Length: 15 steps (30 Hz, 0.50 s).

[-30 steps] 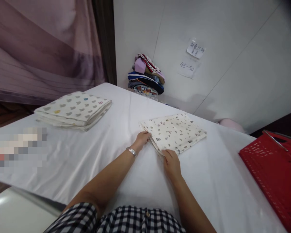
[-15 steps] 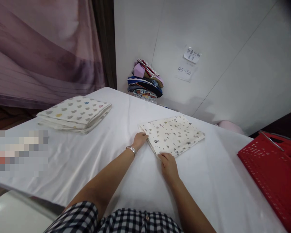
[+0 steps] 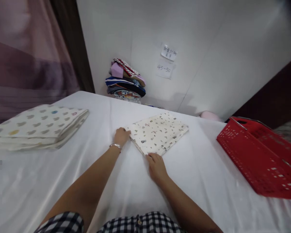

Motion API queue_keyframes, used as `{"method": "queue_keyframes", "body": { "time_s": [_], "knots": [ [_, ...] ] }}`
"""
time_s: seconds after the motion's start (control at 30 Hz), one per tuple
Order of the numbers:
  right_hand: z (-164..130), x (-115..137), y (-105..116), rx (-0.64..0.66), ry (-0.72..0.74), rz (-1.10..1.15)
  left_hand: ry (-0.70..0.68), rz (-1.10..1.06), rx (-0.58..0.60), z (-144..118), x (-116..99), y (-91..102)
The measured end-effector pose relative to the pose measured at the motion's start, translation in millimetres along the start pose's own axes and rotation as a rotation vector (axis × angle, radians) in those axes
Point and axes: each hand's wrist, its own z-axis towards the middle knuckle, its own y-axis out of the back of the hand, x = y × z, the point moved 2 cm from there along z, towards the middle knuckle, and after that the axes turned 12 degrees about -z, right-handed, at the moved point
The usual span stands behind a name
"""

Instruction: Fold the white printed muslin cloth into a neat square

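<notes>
Two hands at folded cloth (image 3: 158,134): left hand (image 3: 121,136) touching left corner, right hand (image 3: 156,165) touching near corner; grips loose, unclamped.

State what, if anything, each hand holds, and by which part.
Both hands hold the folded patterned cloth at its near edge: the left hand at the left corner, the right hand at the nearest corner. How tightly they grip cannot be told.

view: single head-worn camera | aim: forward and down over white cloth-covered table (image 3: 208,181) | range: close, arm's length | faces: white panelled wall (image 3: 208,48)
</notes>
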Motion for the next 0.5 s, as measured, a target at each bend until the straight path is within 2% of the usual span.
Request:
{"method": "queue_keyframes", "body": {
  "time_s": [0.13,0.37,0.5],
  "knots": [
    [2.3,-3.9,-1.0,0.032,0.039,-0.018,-0.001,0.079,-0.056,13.7,-1.3,0.5],
    [9.3,-18.2,-2.9,0.059,0.101,0.0,-0.019,0.149,0.12,39.4,-0.3,1.7],
    [15.8,-17.6,-4.1,0.078,0.061,0.008,-0.047,0.138,0.101,45.9,-4.1,5.3]
  ]
}}
